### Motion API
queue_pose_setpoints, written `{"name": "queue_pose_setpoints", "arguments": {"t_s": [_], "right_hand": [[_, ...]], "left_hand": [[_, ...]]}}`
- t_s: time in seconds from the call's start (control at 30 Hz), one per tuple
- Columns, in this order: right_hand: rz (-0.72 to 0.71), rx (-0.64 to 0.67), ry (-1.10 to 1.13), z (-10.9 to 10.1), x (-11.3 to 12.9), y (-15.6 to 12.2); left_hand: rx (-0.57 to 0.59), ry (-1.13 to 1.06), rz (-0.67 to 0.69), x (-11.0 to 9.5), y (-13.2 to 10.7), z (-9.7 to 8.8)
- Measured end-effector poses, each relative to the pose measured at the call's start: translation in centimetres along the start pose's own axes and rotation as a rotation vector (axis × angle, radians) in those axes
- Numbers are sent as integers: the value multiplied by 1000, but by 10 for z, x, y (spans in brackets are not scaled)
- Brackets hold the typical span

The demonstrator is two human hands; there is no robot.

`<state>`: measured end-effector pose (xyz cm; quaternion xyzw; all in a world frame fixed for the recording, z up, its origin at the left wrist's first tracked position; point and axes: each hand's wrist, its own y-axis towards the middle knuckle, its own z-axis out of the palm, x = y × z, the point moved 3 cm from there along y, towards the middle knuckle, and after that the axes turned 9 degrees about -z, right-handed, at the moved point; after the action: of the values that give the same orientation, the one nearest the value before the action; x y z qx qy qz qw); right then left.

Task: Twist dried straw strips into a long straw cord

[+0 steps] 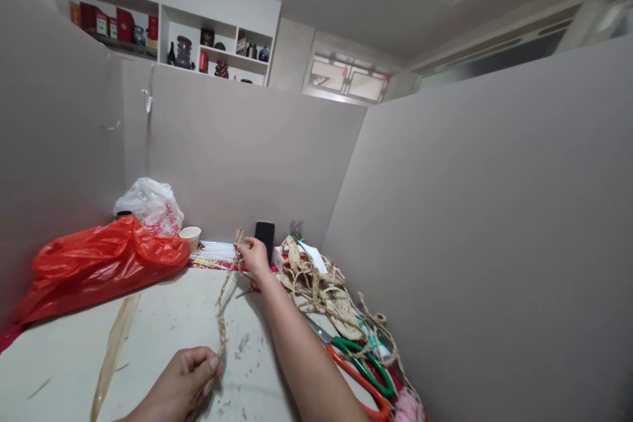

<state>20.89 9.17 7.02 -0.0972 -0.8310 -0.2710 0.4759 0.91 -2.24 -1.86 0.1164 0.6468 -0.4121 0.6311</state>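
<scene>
A length of braided straw cord (222,316) runs between my two hands over the pale tabletop (163,343). My left hand (185,376), low in the view, pinches the cord's near end between thumb and fingers. Farther off, my right hand (254,256) is closed on the cord near its far end, where it is looped or knotted. Just behind that hand a black phone (265,237) leans upright. To the right of my right forearm lies a heap of woven straw pieces and cords (316,283).
Green-handled scissors (363,359) and orange-handled scissors (359,382) lie at the right edge. A red plastic bag (106,264), a white bag (151,204) and a paper cup (190,236) stand at the back left. A flat straw strip (113,356) lies at left. Grey partitions (257,151) enclose the table.
</scene>
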Motion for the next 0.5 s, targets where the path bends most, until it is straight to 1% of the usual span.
{"name": "queue_pose_setpoints", "arguments": {"t_s": [0.07,0.13,0.23,0.3,0.33,0.4,0.5], "right_hand": [[-9,86,54,-23,11,-4],[-48,157,104,-52,27,-11],[-136,155,162,-103,55,-21],[-180,142,181,-130,74,-29],[-194,147,187,-140,83,-33],[-232,190,174,-150,101,-43],[-351,266,116,-153,131,-59]], "left_hand": [[18,-2,11,-1,0,0],[7,13,1,-4,-4,0],[-8,46,-9,-13,-10,1],[13,52,14,-18,-12,1],[22,53,27,-20,-12,1],[25,58,49,-22,-13,-1],[16,84,77,-25,-14,-4]]}}
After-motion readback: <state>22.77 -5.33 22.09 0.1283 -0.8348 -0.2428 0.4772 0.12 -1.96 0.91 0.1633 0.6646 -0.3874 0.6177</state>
